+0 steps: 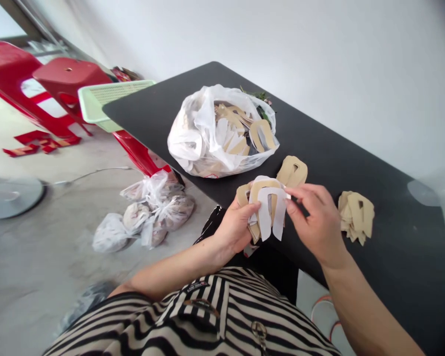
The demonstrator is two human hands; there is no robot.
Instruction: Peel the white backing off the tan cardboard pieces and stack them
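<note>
A fanned bunch of tan and white U-shaped cutouts (270,207) is held over the near edge of the black table. My left hand (237,222) grips the bunch from the left, thumb on top. At the upper right corner of the front white piece, my right hand (313,217) pinches with thumb and forefinger. Just behind my hands lies a small tan pile (292,170). Another tan stack (357,216) sits to the right. Beyond, an open white plastic bag (207,131) holds many more tan and white cutouts.
The black table (330,148) runs along a white wall. Left of it are a pale green basket (92,104), red stools (72,74) and tied plastic bags (157,202) on the floor. Some greenery (261,96) lies behind the open bag.
</note>
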